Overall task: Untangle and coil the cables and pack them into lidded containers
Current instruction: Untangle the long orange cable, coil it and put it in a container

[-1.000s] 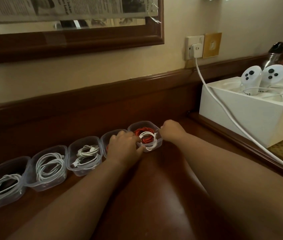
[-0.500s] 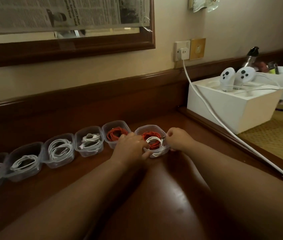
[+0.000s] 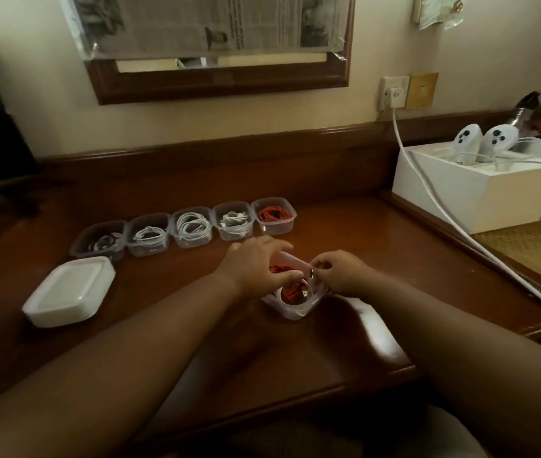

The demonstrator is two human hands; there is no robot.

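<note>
I see both hands over the clear container (image 3: 290,300) near the middle of the wooden desk (image 3: 378,259); it holds a red cable (image 3: 290,290) and a white cable (image 3: 309,285). My left hand (image 3: 259,267) rests on the container's rim with fingers spread. My right hand (image 3: 338,272) curls in and pinches the white cable's plug end at the rim. Behind stands a row of five open containers (image 3: 183,231) with coiled cables. A stack of white lids (image 3: 70,290) sits at left.
</note>
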